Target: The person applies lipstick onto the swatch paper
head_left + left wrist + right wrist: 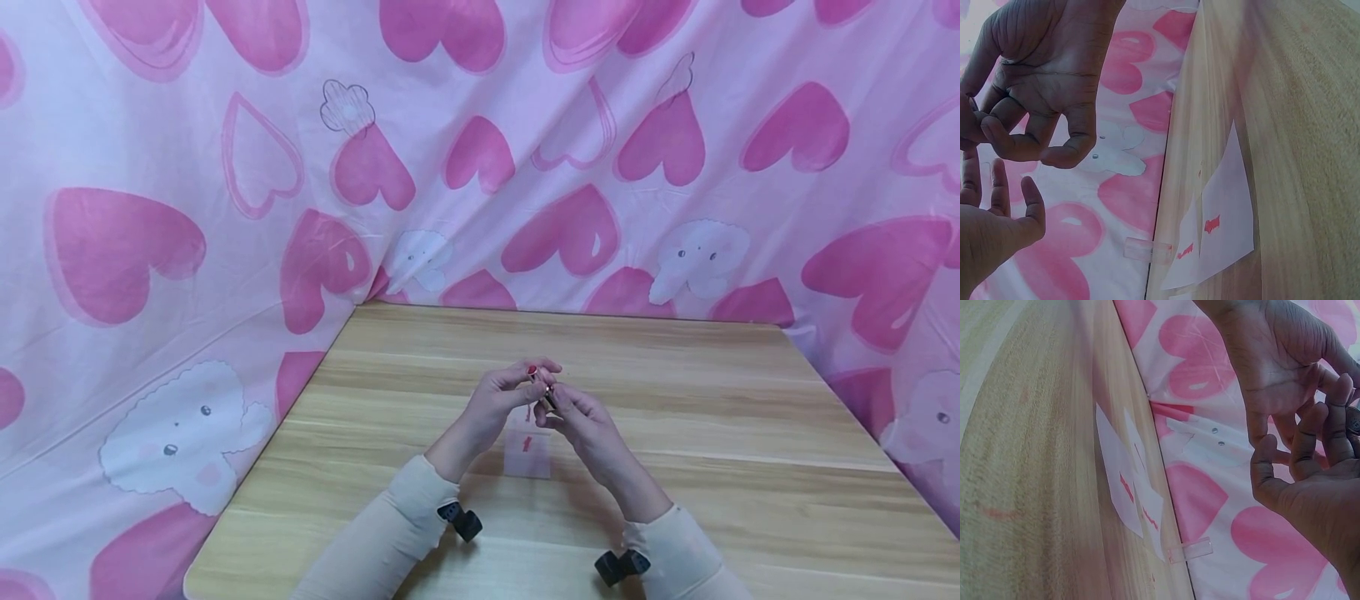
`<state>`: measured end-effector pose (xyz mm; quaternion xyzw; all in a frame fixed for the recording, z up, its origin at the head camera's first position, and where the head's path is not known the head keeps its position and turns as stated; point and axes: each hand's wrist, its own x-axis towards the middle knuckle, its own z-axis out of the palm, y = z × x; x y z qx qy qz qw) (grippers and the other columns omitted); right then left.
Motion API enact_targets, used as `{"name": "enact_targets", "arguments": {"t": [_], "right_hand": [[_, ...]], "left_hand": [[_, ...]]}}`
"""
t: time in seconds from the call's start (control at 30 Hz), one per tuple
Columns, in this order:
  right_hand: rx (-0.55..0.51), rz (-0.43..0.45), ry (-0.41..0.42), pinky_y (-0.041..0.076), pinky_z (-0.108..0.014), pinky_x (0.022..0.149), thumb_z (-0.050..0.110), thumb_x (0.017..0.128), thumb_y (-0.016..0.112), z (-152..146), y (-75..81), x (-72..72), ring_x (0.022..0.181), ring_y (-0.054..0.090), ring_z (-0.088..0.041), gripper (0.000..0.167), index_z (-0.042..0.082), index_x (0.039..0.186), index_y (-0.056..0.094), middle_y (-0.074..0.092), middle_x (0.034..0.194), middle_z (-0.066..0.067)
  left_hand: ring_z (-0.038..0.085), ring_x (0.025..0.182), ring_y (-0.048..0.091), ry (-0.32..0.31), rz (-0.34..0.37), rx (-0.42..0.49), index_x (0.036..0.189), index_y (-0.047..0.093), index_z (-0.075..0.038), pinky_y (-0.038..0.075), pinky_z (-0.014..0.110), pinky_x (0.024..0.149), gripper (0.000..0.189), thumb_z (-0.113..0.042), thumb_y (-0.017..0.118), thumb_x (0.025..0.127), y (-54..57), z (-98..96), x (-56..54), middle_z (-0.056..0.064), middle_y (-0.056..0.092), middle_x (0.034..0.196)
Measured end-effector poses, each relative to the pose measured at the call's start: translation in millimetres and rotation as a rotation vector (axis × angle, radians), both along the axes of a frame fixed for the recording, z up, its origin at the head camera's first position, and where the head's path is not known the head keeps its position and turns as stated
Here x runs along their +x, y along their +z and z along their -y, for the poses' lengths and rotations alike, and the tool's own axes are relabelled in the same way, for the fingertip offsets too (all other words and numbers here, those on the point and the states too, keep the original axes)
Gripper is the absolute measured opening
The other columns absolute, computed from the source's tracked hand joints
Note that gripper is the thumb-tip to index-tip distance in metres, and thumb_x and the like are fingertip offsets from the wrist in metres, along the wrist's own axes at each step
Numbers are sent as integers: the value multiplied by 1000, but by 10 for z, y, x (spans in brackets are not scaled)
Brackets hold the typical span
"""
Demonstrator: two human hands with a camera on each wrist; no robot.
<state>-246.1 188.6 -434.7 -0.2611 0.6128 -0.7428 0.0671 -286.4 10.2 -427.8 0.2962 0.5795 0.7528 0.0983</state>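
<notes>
Both hands meet above the table around a lipstick (pixel 533 372) whose red tip points up to the left; its dark, shiny base (pixel 551 399) slants down to the right. My left hand (pixel 487 406) pinches the tube near the red end with thumb and fingers. The base is pinched by the fingers of my right hand (pixel 592 427). In the right wrist view a dark round part of the lipstick (pixel 1354 420) shows at the edge, mostly covered by fingers. Below the hands lie white papers (pixel 527 467) with red marks (pixel 1212 224).
A clear plastic tube (pixel 1147 250) lies beyond the papers on the wooden table (pixel 675 400). Pink heart-patterned cloth (pixel 558 225) hangs along the table's far and side edges. A small black camera is strapped on each sleeve.
</notes>
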Motion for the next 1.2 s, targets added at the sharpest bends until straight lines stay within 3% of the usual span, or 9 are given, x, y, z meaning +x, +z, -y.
{"name": "enact_targets", "arguments": {"t": [0.1, 0.3, 0.4, 0.6, 0.93, 1.2], "right_hand": [[11, -5, -7, 48, -38, 93, 24, 111, 36, 1, 3, 0, 96, 54, -13, 32, 19, 109, 68, 56, 89, 0], [28, -13, -48, 48, -38, 93, 23, 111, 38, 5, -7, -2, 96, 54, -14, 30, 18, 108, 68, 56, 94, 0], [34, -12, -82, 50, -37, 93, 21, 110, 41, 6, -23, -9, 96, 56, -14, 26, 16, 107, 66, 58, 98, 0], [38, -16, -153, 53, -34, 92, 17, 108, 47, 24, -31, -16, 99, 60, -12, 19, 15, 109, 67, 62, 102, 1], [44, -52, -234, 54, -31, 91, 14, 107, 50, 41, -24, -7, 99, 63, -12, 16, 8, 111, 65, 65, 102, 1], [58, -70, -270, 53, -31, 94, 15, 106, 52, 39, -32, -12, 103, 62, -16, 24, 3, 124, 63, 66, 109, -1]], "left_hand": [[24, 124, 55, 5, 7, -9, 104, 76, -12, 37, 42, 103, 36, -44, 76, 87, 2, 1, -2, 6, 65, 128], [23, 124, 55, 11, -1, -16, 117, 68, 8, 37, 41, 102, 60, -44, 77, 87, 7, 2, -7, 6, 65, 128], [24, 124, 55, 26, -5, -15, 117, 67, 10, 36, 42, 103, 63, -44, 78, 86, 0, -1, -16, 6, 65, 128], [24, 126, 54, 49, 0, -2, 116, 70, 5, 31, 48, 109, 56, -42, 77, 87, -22, -22, -35, 6, 65, 126], [24, 123, 56, 79, -7, 18, 118, 68, 8, 34, 46, 107, 39, -21, 73, 94, 8, -56, -26, 4, 67, 123], [24, 125, 55, 108, 12, 24, 111, 77, -7, 32, 48, 109, 30, -28, 76, 90, 21, -74, -26, 5, 68, 122]]}}
